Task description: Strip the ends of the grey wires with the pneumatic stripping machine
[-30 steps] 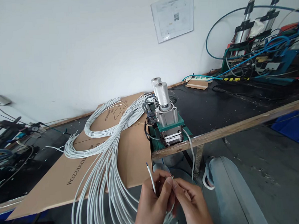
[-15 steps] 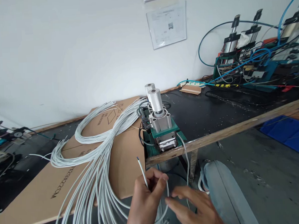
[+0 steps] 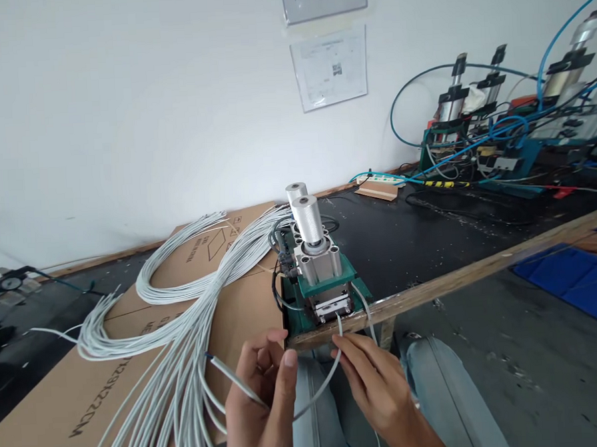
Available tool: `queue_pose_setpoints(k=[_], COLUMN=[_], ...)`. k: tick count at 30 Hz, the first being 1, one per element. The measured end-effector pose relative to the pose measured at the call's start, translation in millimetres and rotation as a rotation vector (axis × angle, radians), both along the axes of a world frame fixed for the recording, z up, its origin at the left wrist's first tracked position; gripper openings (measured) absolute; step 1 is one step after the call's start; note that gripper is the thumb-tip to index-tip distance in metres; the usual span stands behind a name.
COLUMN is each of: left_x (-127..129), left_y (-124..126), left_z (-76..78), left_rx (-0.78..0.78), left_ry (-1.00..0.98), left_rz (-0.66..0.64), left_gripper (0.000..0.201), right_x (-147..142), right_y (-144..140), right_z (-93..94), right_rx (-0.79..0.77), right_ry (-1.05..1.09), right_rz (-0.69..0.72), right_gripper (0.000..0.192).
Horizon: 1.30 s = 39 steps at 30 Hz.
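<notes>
My right hand [image 3: 380, 386] pinches a thin grey-white cable [image 3: 340, 327] just below the front of a small pneumatic machine [image 3: 325, 265]. The cable's tip meets the slot at the machine's foot; whether it is inside is hard to see. From there the cable bends down to my left hand [image 3: 265, 399], which holds its other stretch loosely. Thumb and index finger there are spread, while a dark-tipped cable end [image 3: 231, 377] sticks out up and left past the other fingers. Left of the machine lies a big bundle of similar cables [image 3: 209, 295].
Flattened cardboard [image 3: 252, 299] lies under the bundle on the black table [image 3: 404, 238], whose wooden edge [image 3: 461, 278] runs to the right. More pneumatic machines [image 3: 493, 113] with blue hoses stand at the back right. A power strip [image 3: 383, 178] lies near the wall. Blue sheeting [image 3: 566, 283] is at the lower right.
My right hand has taken hold of the cable and brought its tip up to the machine's slot. My left hand has shifted left, its thumb and index finger opening from their pinch.
</notes>
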State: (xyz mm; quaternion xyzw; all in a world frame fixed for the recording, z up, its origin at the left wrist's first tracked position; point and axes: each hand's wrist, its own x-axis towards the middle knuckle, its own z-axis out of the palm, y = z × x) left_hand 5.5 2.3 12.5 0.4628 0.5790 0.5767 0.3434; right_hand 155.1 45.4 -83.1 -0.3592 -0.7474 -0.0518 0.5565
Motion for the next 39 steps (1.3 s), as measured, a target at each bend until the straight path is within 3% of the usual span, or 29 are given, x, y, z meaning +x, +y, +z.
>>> queue_pose_setpoints(k=[8, 19, 39], left_x=[2, 6, 5], left_y=[10, 15, 11], left_z=[-5.4, -7.1, -5.7], left_rx=[-0.054, -0.092, -0.067], left_ry=[-0.098, -0.211, -0.184], left_rz=[-0.064, -0.045, -0.049], left_gripper=[0.044, 0.048, 0.039], right_x=[2, 0, 2], right_y=[7, 16, 14], right_z=[-5.6, -4.0, -6.0], right_rx=[-0.041, -0.01, -0.049], right_ry=[-0.008, -0.039, -0.086], right_rz=[-0.027, -0.077, -0.083], right_gripper=[0.03, 0.027, 0.03])
